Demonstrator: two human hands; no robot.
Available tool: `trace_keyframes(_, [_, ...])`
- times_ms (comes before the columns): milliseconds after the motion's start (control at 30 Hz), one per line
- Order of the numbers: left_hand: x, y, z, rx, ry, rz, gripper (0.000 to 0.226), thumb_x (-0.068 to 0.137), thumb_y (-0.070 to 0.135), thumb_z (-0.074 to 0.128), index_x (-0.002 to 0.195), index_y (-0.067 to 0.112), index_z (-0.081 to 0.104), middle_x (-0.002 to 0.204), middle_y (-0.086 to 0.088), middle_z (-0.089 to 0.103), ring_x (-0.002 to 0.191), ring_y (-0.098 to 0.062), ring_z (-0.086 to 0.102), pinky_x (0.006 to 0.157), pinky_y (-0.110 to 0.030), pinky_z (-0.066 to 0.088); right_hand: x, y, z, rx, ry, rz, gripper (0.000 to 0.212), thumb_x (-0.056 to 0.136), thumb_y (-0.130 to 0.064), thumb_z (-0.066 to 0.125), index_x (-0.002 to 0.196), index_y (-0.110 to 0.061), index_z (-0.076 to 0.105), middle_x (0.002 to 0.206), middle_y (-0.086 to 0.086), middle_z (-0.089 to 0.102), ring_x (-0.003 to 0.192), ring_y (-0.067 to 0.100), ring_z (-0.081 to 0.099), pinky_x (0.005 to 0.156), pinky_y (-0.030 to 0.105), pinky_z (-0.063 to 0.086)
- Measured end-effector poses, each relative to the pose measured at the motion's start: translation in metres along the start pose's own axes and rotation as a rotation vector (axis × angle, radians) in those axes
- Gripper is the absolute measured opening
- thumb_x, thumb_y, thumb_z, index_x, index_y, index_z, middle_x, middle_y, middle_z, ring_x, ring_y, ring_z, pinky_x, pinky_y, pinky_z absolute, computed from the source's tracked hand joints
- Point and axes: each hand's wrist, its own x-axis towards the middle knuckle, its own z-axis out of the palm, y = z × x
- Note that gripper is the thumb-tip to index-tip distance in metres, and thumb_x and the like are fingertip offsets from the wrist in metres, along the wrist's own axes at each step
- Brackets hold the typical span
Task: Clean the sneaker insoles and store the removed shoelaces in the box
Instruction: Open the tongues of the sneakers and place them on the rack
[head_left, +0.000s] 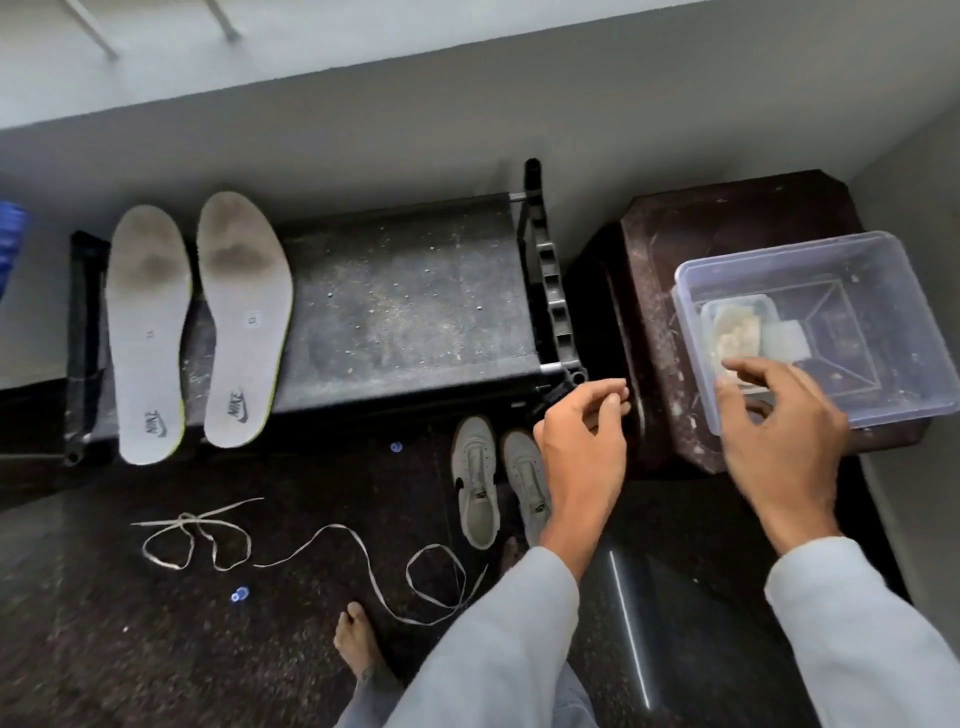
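Note:
Two grey, soiled insoles (148, 332) (244, 317) lie side by side on the left of a black shoe rack (405, 306). Two pale shoelaces (197, 535) (374, 566) lie loose on the dark floor. A pair of grey sneakers (475, 478) stands on the floor in front of the rack. A clear plastic box (878, 260) sits on a dark stone stand, with a small container and a sponge-like pad inside. My right hand (779, 436) hovers at the box's near corner, fingers loosely curled and holding nothing. My left hand (582, 447) hangs over the sneakers, also with nothing in it.
The dark stone stand (727, 218) fills the right corner by the wall. A bare foot (358, 649) stands on the floor near the longer lace. Two small blue caps (240, 593) (396, 447) lie on the floor. A blue object (10, 239) shows at the left edge.

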Motion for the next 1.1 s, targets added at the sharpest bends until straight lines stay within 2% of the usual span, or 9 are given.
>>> trace_keyframes(67, [-0.01, -0.01, -0.027, 0.158, 0.043, 0.134, 0.024, 0.097, 0.016, 0.059, 0.108, 0.028, 0.076, 0.1, 0.015, 0.078, 0.099, -0.002, 0.071, 0.095, -0.024, 0.055, -0.021, -0.017, 0.007, 0.044, -0.042, -0.073, 0.018, 0.09, -0.008, 0.066, 0.108, -0.008, 0.07, 0.109, 0.011, 0.068, 0.093, 0.014, 0.057, 0.083, -0.008, 0.028])
trace_keyframes(267, [-0.037, -0.069, -0.127, 0.415, 0.087, 0.303, 0.025, 0.095, 0.008, 0.061, 0.113, 0.018, 0.075, 0.11, 0.007, 0.077, 0.104, -0.003, 0.07, 0.094, -0.025, 0.055, -0.087, -0.047, 0.055, 0.148, -0.219, -0.16, 0.026, 0.087, -0.004, 0.069, 0.112, -0.011, 0.068, 0.112, 0.002, 0.065, 0.104, 0.018, 0.06, 0.086, 0.0, 0.041])
trace_keyframes(433, [-0.048, -0.134, -0.191, 0.515, 0.122, 0.2, 0.023, 0.094, 0.007, 0.063, 0.109, 0.017, 0.077, 0.107, 0.005, 0.078, 0.101, -0.003, 0.07, 0.094, -0.023, 0.055, -0.132, -0.041, 0.12, 0.175, -0.353, -0.082, 0.023, 0.089, -0.008, 0.068, 0.111, -0.013, 0.069, 0.107, -0.007, 0.06, 0.102, 0.014, 0.061, 0.08, 0.006, 0.048])
trace_keyframes(567, [-0.039, -0.192, -0.213, 0.593, 0.162, 0.134, 0.021, 0.093, 0.005, 0.064, 0.106, 0.014, 0.078, 0.103, 0.002, 0.079, 0.094, -0.005, 0.071, 0.091, -0.018, 0.053, -0.162, -0.007, 0.19, 0.135, -0.503, 0.033, 0.022, 0.09, -0.009, 0.066, 0.112, -0.008, 0.069, 0.108, 0.005, 0.066, 0.099, 0.019, 0.065, 0.087, 0.031, 0.056])
trace_keyframes(700, [-0.005, -0.269, -0.209, 0.59, 0.205, 0.044, 0.02, 0.094, 0.007, 0.063, 0.106, 0.013, 0.078, 0.103, -0.001, 0.079, 0.094, -0.013, 0.074, 0.093, -0.025, 0.056, -0.182, 0.037, 0.262, 0.059, -0.697, 0.09, 0.023, 0.09, -0.003, 0.062, 0.112, -0.004, 0.068, 0.102, 0.01, 0.072, 0.094, 0.02, 0.067, 0.08, 0.01, 0.04])
trace_keyframes(767, [0.017, -0.315, -0.199, 0.56, 0.214, -0.063, 0.022, 0.095, 0.009, 0.062, 0.111, 0.014, 0.077, 0.105, -0.004, 0.079, 0.095, -0.017, 0.074, 0.093, -0.034, 0.058, -0.192, 0.066, 0.301, 0.014, -0.807, 0.125, 0.025, 0.091, -0.003, 0.059, 0.114, -0.004, 0.067, 0.099, 0.011, 0.073, 0.094, 0.025, 0.069, 0.083, 0.02, 0.047])
trace_keyframes(833, [0.04, -0.364, -0.182, 0.564, 0.187, -0.162, 0.024, 0.095, 0.01, 0.061, 0.114, 0.014, 0.075, 0.107, -0.009, 0.078, 0.098, -0.023, 0.074, 0.093, -0.037, 0.057, -0.2, 0.099, 0.339, -0.026, -0.846, 0.124, 0.026, 0.092, -0.006, 0.059, 0.117, -0.005, 0.066, 0.099, 0.011, 0.074, 0.095, 0.027, 0.069, 0.089, 0.031, 0.052])
trace_keyframes(933, [0.075, -0.431, -0.162, 0.64, 0.105, -0.23, 0.028, 0.096, 0.02, 0.056, 0.116, 0.011, 0.072, 0.109, -0.016, 0.077, 0.102, -0.034, 0.073, 0.089, -0.041, 0.056, -0.213, 0.139, 0.385, -0.071, -0.881, 0.091, 0.029, 0.092, -0.004, 0.06, 0.121, 0.004, 0.063, 0.108, 0.022, 0.072, 0.103, 0.034, 0.067, 0.089, 0.019, 0.04])
trace_keyframes(1100, [0.124, -0.506, -0.144, 0.819, -0.111, -0.373, 0.059, 0.098, 0.042, 0.056, 0.147, 0.009, 0.045, 0.14, -0.018, 0.059, 0.13, -0.036, 0.056, 0.104, -0.037, 0.044, -0.22, 0.189, 0.462, -0.21, -0.96, -0.04, 0.061, 0.089, -0.035, 0.05, 0.137, 0.003, 0.049, 0.114, 0.024, 0.068, 0.103, 0.041, 0.066, 0.091, 0.044, 0.051])
